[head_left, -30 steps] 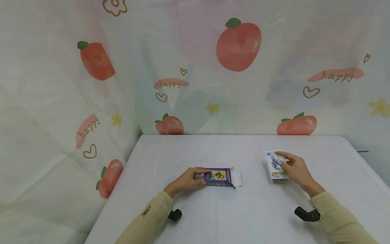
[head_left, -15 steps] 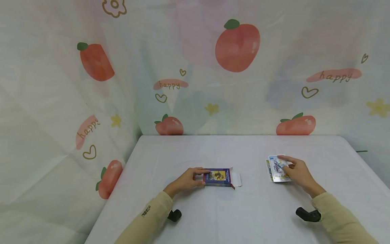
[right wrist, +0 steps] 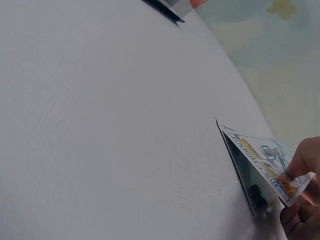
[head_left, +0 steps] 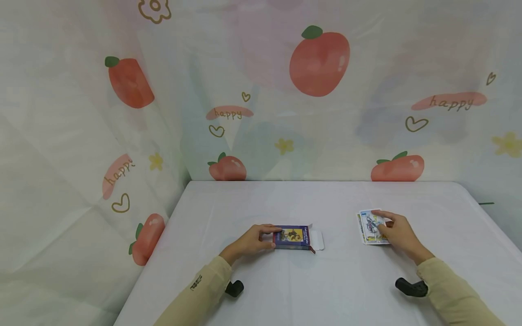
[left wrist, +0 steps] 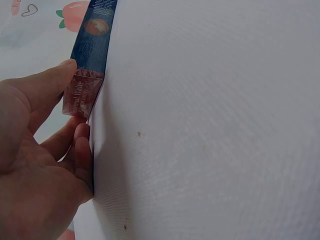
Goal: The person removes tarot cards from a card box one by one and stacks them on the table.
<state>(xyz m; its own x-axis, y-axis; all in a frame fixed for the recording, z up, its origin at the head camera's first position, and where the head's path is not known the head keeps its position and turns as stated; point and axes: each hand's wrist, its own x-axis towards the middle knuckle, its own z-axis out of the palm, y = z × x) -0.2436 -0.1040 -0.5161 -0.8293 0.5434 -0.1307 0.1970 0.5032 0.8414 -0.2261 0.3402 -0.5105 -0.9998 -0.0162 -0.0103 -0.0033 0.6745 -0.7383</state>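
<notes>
In the head view, my left hand (head_left: 249,240) holds the left end of a blue tarot card box (head_left: 291,237) lying on the white table. The thumb and fingers lie on opposite sides of that end; the left wrist view shows a reddish end panel (left wrist: 82,95) between them. The box's white flap (head_left: 316,239) points right, open. Off to the right, my right hand (head_left: 397,231) pinches a tarot card (head_left: 370,226) by its right edge. The right wrist view shows this card (right wrist: 265,160) tilted above another card (right wrist: 245,175), their left edges close together. How many cards lie beneath is hidden.
The white table (head_left: 326,290) reaches back to a fruit-printed backdrop (head_left: 318,136), with another fabric wall (head_left: 73,203) on the left. Black wrist mounts (head_left: 411,287) hang below both sleeves. A wide stretch of tabletop separates the box from the cards.
My right hand has brought the top card slightly nearer and to the right, more squarely over the card beneath. My left hand and the box have stayed in place.
</notes>
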